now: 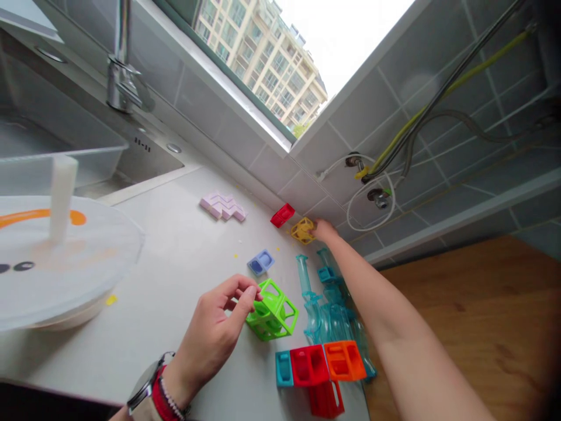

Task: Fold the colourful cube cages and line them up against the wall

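My left hand [214, 330] pinches the near corner of a bright green open-frame cube [272, 311] that rests on the grey counter [175, 275]. My right hand [325, 230] is stretched far out to the tiled back wall, its fingers closed on a small yellow frame block [302, 230]. A red block [282, 215] lies just left of the yellow one. Under my right forearm stand several clear teal pieces [326, 304]. A row of a teal [284, 368], a red [309, 365] and an orange block [344, 360] sits near the counter's front.
A pale blue block [261, 262] and a pink zigzag piece [222, 206] lie further back. A large white lid [56, 263] with a handle sits at left, a sink and tap [125, 82] behind it. Cables [377, 175] hang at the wall; a wooden surface [482, 316] lies right.
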A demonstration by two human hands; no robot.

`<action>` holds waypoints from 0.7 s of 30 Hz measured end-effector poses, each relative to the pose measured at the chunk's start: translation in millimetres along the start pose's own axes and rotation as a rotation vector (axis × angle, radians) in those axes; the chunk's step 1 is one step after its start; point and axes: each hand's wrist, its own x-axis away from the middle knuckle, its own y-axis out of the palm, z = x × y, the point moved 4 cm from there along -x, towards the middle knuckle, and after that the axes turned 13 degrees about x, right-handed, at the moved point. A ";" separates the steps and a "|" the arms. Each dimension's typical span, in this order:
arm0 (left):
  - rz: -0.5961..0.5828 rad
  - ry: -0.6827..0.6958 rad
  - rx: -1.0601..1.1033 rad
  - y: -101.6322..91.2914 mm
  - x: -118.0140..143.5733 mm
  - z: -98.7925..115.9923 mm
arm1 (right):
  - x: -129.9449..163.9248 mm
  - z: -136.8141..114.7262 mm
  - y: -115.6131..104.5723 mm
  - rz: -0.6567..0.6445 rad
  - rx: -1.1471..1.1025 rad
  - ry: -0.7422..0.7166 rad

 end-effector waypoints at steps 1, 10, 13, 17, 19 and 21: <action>-0.002 0.001 -0.003 0.2 -0.1 0.3 | -1.0 0.1 3.2 -0.008 -0.002 0.010; -0.010 0.009 -0.030 2.6 -4.1 2.8 | -5.9 -8.0 10.8 0.028 0.006 0.097; -0.004 0.011 -0.043 1.7 -3.5 2.2 | 2.0 -9.6 6.6 0.052 0.017 0.117; -0.005 0.013 -0.043 2.6 -2.5 2.1 | 16.4 -28.3 -15.0 0.196 0.023 0.016; -0.009 0.017 -0.035 3.5 -2.2 2.8 | 21.9 -47.6 -29.5 0.297 -0.012 -0.112; -0.007 0.021 -0.034 3.7 -2.0 3.5 | 23.6 -67.3 -41.1 0.354 -0.062 -0.195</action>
